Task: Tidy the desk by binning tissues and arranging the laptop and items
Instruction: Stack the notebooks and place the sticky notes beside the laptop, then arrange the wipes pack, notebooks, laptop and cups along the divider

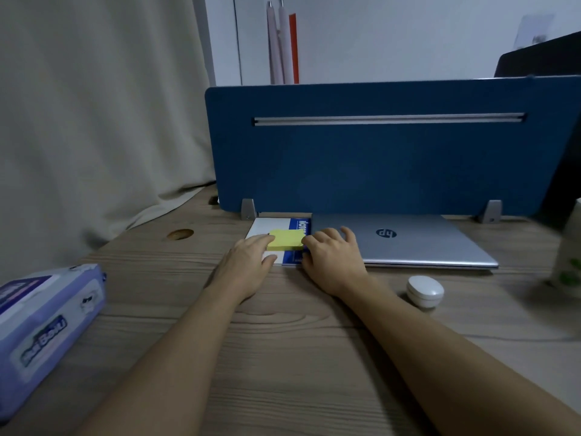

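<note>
Sticky pad point(284, 240), yellow, sits on top of a white-and-blue notebook point(267, 228) at the back of the surface point(283, 357), just in front of the blue divider point(377, 152). Both hands are on it. Left hand point(243, 267): fingers fairly straight, fingertips against the pad's left edge, thumb lying on the notebook's near edge. Grip is relaxed, not curled round anything. Right hand point(333, 259): index side against the pad's right edge, other fingers spread loosely and resting over the corner of the laptop point(408, 243). Also a loose, flat grip, nothing pinched as far as I can see.

Laptop: silver, lid closed, logo up, flat on the surface, its left side touching or just beside the notebook, back edge under the divider.

Small white rounded case point(425, 291) sits near the laptop's front edge, to the right of the right forearm, apart from both.

Wipes pack point(47, 325), purple, lies at the left edge of the surface, well apart from the hands.

Far right: a blurred pale container with green print point(569, 262), partly cut off. Beige curtain point(94, 121) hangs at left behind the surface.
</note>
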Tool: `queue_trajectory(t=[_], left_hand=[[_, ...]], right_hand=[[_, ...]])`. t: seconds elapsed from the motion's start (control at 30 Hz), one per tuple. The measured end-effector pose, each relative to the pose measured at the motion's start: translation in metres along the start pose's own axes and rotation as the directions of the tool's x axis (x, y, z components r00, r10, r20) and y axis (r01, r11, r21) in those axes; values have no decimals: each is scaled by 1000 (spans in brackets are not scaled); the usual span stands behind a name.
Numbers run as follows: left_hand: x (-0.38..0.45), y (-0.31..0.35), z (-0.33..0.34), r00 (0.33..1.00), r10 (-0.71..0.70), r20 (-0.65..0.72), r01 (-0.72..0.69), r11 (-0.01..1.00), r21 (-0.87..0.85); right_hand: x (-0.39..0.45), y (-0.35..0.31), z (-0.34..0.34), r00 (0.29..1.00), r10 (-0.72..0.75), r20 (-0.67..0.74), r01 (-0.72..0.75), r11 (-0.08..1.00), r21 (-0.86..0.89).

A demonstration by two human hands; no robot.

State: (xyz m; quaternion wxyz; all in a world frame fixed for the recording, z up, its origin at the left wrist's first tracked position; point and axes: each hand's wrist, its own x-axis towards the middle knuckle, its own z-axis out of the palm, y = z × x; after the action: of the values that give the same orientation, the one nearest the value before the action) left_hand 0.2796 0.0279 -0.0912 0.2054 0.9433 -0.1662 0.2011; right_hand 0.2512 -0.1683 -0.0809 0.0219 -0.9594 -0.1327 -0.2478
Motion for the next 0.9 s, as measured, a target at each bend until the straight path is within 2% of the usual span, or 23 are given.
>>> queue_trajectory(t=[0.27,0.5,0.6,0.7,0.77,0.9], left_hand=[[-48,42,-13,992,123,28,-121,991,-54],[-95,79,-25,986,153,67,-148,986,-76],[-111,87,-30,987,144,75,-137,986,-92],[-121,89,-35,989,126,78,-117,988,-103],[-125,89,-38,991,110,83,-99,987,-123],[-125,86,-38,990,104,92,-93,988,-120]], right_hand=[[-72,7,-43,1000,-12,-20,11,999,-50],[-130,22,-71,993,107,-56,-113,985,-130],[-146,30,-78,974,223,-38,-227,960,-164],[-159,42,-80,912,406,57,-401,912,-90],[-164,48,-82,865,475,159,-477,878,-30],[-162,50,-80,911,392,129,-404,911,83]])
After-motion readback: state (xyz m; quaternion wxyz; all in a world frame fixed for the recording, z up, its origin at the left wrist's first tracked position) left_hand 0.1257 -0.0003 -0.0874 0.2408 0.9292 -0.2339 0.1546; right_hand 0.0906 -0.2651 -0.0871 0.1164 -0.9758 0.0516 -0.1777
